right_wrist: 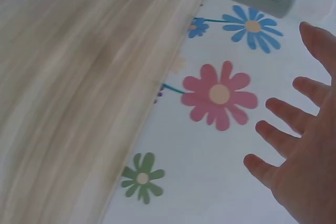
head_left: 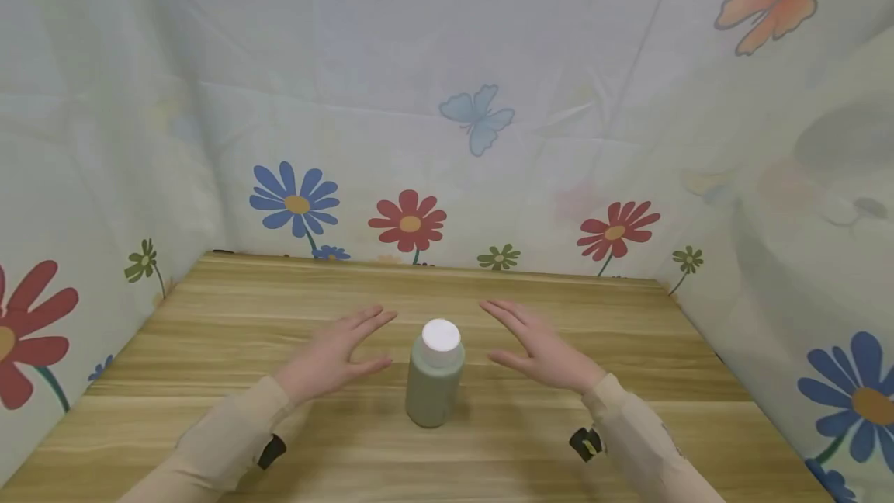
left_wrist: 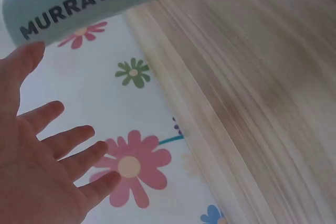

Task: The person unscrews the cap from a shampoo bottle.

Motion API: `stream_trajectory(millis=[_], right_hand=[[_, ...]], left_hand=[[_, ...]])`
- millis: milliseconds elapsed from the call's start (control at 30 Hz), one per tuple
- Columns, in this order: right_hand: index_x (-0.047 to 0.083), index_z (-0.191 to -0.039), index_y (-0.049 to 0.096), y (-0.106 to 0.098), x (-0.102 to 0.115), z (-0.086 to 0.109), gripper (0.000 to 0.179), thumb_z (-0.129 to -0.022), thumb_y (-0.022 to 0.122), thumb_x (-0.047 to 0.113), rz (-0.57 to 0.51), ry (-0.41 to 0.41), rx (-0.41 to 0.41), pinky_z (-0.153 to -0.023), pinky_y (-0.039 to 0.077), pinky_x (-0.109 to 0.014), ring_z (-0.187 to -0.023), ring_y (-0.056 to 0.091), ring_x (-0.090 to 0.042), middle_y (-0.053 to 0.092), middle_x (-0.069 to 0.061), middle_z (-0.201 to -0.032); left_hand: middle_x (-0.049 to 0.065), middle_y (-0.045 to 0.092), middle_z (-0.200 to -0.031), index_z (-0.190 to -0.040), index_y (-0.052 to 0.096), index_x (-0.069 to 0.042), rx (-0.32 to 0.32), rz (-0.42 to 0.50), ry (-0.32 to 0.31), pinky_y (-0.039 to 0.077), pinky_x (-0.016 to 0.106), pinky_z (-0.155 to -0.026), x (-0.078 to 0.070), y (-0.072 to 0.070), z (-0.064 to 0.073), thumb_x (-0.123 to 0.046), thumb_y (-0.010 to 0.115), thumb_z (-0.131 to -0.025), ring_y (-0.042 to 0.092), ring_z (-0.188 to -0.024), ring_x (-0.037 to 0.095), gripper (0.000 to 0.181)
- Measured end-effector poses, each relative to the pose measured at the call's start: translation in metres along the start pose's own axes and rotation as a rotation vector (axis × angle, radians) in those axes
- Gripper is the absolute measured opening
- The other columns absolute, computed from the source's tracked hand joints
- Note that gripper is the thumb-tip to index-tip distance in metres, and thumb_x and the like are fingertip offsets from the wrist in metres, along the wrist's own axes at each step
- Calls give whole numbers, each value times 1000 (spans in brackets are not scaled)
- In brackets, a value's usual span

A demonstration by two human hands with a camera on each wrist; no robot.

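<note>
Nearest the person, two pale sleeves [head_left: 233, 433] flank the bottle [head_left: 433, 394], one on either side, with a small dark piece [head_left: 272, 451] showing by each wrist. The bottle is green and stands upright on the wooden table [head_left: 244, 309], between the two hands. A white lid [head_left: 441, 334] sits on top of it; the sides cannot be seen through, so what is inside cannot be told. The left wrist view shows the dark letters MURRAYLE on its side, the right wrist view smaller print, too blurred to read.

The left hand [head_left: 324, 359] is just left of the bottle, fingers extended and thumb spread well away from them, and grips nothing. In the left wrist view the thumb overlaps the bottle, but the head view shows a gap between them. The right hand [head_left: 548, 352] mirrors it on the bottle's right, equally wide and free of any hold, also apart from it.

Beyond the bottle, past the table's far edge, hangs a printed cloth [head_left: 349, 99]. A red flower [head_left: 409, 223] is almost straight behind the bottle, a blue flower [head_left: 296, 205] behind it to the left, and a pale blue butterfly [head_left: 479, 119] higher, slightly to its right.
</note>
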State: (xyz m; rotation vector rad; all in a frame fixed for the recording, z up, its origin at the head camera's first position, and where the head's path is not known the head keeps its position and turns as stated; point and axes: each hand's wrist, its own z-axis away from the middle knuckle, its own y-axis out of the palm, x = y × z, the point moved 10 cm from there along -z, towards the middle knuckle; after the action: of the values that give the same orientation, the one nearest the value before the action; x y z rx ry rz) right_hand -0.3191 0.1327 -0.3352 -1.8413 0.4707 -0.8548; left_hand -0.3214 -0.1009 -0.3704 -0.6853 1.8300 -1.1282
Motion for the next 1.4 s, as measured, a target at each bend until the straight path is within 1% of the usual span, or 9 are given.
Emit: stream_trajectory(millis=[200,367,533,667,800,1000,1067,1233,1400], right_hand=[[24,-151,31,-6,27,-13,67,-93,62,36,-69,-56,32,-115,32,-52,-142,37,-25,40,-2,-154],[18,-149,37,-3,43,-22,65,-93,63,39,-110,-68,63,-115,35,-47,-141,40,-21,43,-1,-152],[17,-146,41,0,55,-27,63,-92,64,39,-144,-70,85,-113,39,-43,-136,46,-17,47,1,-149],[15,-144,44,0,65,-30,60,-92,65,35,-133,-109,75,-109,43,-42,-130,51,-18,51,-2,-145],[14,-142,46,1,67,-33,58,-91,67,31,-126,-114,70,-106,46,-39,-128,53,-17,54,-3,-141],[14,-139,49,4,70,-38,54,-91,68,30,-113,-125,60,-103,48,-36,-124,55,-15,58,-3,-135],[15,-138,49,5,70,-39,53,-91,68,30,-115,-120,61,-101,49,-36,-122,56,-14,58,-2,-134],[16,-137,50,7,68,-39,52,-90,68,30,-137,-103,69,-99,50,-38,-119,57,-13,59,0,-133],[15,-136,52,5,70,-38,51,-90,69,27,-157,-117,61,-98,51,-39,-116,58,-13,61,-1,-131]], left_hand=[[13,46,-149,-146,42,-20,64,94,51,37,61,-108,-14,12,-6,-49,66,-87,45,-135,39,71],[10,49,-147,-146,42,-17,150,241,54,39,57,-108,-19,31,-9,-44,72,-83,47,-134,34,74],[14,53,-142,-144,42,-9,222,383,68,41,59,-105,-30,46,-8,-45,74,-81,51,-129,37,80],[12,56,-138,-143,42,-9,244,439,59,41,59,-105,-37,52,-9,-43,77,-80,53,-127,34,80],[10,56,-137,-142,40,-9,273,494,33,41,57,-105,-40,57,-12,-40,78,-79,54,-126,30,80],[15,49,-143,-146,32,-6,329,639,15,43,56,-105,-42,69,-15,-34,78,-80,50,-130,36,85],[16,48,-143,-146,31,-5,328,655,16,43,56,-105,-41,73,-16,-33,79,-80,49,-130,38,86],[15,52,-140,-144,34,-3,318,629,28,43,54,-106,-41,81,-16,-32,80,-79,51,-128,35,85],[14,54,-139,-143,36,-4,307,651,32,42,54,-106,-43,83,-16,-31,80,-79,52,-128,34,82]])
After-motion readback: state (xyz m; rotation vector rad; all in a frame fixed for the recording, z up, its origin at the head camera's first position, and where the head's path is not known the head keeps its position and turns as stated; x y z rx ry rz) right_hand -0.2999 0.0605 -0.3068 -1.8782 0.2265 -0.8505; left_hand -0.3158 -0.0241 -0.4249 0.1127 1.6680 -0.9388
